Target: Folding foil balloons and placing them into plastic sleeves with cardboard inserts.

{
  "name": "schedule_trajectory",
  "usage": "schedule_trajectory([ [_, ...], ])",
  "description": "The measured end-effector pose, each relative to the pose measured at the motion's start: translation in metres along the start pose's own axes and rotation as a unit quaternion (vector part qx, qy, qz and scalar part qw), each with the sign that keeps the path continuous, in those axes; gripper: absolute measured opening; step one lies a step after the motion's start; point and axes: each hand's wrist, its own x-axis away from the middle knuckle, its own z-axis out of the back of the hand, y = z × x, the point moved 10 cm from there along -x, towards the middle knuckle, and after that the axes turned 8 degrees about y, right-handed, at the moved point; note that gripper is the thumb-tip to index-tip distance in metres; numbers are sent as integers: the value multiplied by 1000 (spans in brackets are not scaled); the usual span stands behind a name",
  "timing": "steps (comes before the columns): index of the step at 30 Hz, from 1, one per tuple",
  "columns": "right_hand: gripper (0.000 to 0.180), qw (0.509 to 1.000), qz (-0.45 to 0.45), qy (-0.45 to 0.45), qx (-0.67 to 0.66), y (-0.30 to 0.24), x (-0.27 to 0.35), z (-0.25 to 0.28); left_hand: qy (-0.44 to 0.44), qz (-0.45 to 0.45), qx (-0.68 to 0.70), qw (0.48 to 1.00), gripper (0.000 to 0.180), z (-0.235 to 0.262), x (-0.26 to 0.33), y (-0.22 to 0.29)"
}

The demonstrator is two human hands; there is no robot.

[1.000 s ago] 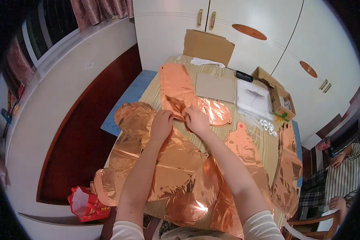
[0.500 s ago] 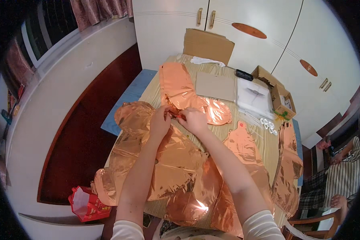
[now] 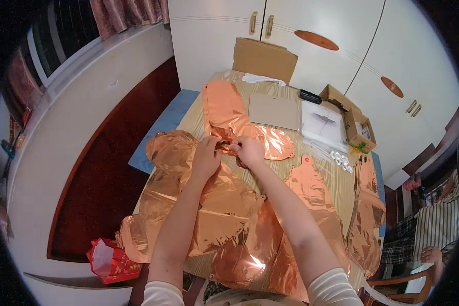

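Note:
Flat, shiny copper-coloured foil balloons cover much of the wooden table [image 3: 191, 109]. Beyond the middle lies one foil balloon [image 3: 222, 102], long at its far end and rounded at the right. My left hand [image 3: 206, 157] and my right hand [image 3: 249, 151] pinch its bunched near part between them, fingers closed. A dark fold of foil hangs below the right fingers. Under my forearms spreads a larger foil balloon [image 3: 224, 196], wrinkled and flat. To its right is another balloon [image 3: 309, 186] with a narrow top, and a folded one [image 3: 364, 214] rests at the table's right edge.
At the back are a grey-brown board [image 3: 274, 109], a clear plastic packet [image 3: 324, 125], a black case [image 3: 310, 96] and an opened cardboard box [image 3: 359, 125]. White rings [image 3: 341, 160] lie near the packet. A red bag [image 3: 112, 260] stands lower left; a seated person [image 3: 438, 224] is at right.
My hands have moved slightly apart at the bunched foil. A dark fold now shows below my right fingers. The seated person at right has shifted.

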Motion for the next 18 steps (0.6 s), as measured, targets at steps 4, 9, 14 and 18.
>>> schedule_trajectory([
  [4, 20, 993, -68, -9, -92, 22, -3, -6, -63, 31, -32, 997, 40, -8, 0, 9],
  [9, 21, 988, -8, 66, -136, 18, -18, 24, -82, -6, -67, 994, 30, -15, 1, 4],
  [14, 18, 970, -47, 142, -194, 30, -69, 83, -53, -5, -90, 995, 18, -19, 7, 0],
  [18, 32, 961, -9, 239, -138, 16, -98, 182, -77, -23, -88, 993, 21, -17, 8, -5],
])
